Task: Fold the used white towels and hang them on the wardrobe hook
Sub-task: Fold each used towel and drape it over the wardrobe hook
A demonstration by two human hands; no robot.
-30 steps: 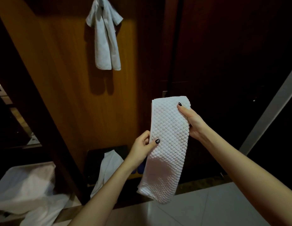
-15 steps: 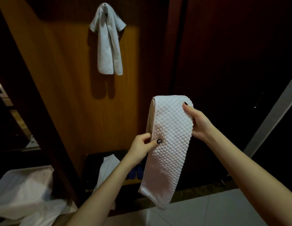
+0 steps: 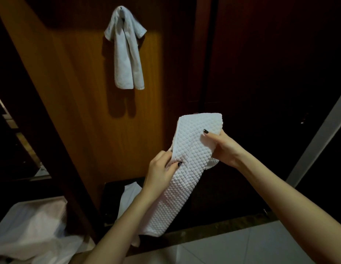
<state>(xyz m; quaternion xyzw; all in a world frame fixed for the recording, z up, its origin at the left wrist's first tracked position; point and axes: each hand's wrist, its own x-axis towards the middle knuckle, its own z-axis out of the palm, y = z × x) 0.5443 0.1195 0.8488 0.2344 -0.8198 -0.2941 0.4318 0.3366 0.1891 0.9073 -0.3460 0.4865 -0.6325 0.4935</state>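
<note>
waffle towel (image 3: 188, 168) mid-air, well below hook (image 3: 121, 8) bearing hung towel (image 3: 127, 54) | left hand (image 3: 162, 172), right hand (image 3: 223, 147) pinch its edges | right grip slid lower, towel tilting: next fold likely

Warm light pools on the orange-brown wooden wardrobe panel (image 3: 80, 115), while its upper part sits in shadow. To the right is a dark reddish-brown wooden door (image 3: 270, 63), barely lit. A pale grey slanted frame strip (image 3: 318, 138) cuts across the far right. Down low, glossy pale floor tiles (image 3: 242, 248) meet a dark speckled stone sill (image 3: 213, 228). A dark wooden upright (image 3: 43, 141) slants across the left.
</note>
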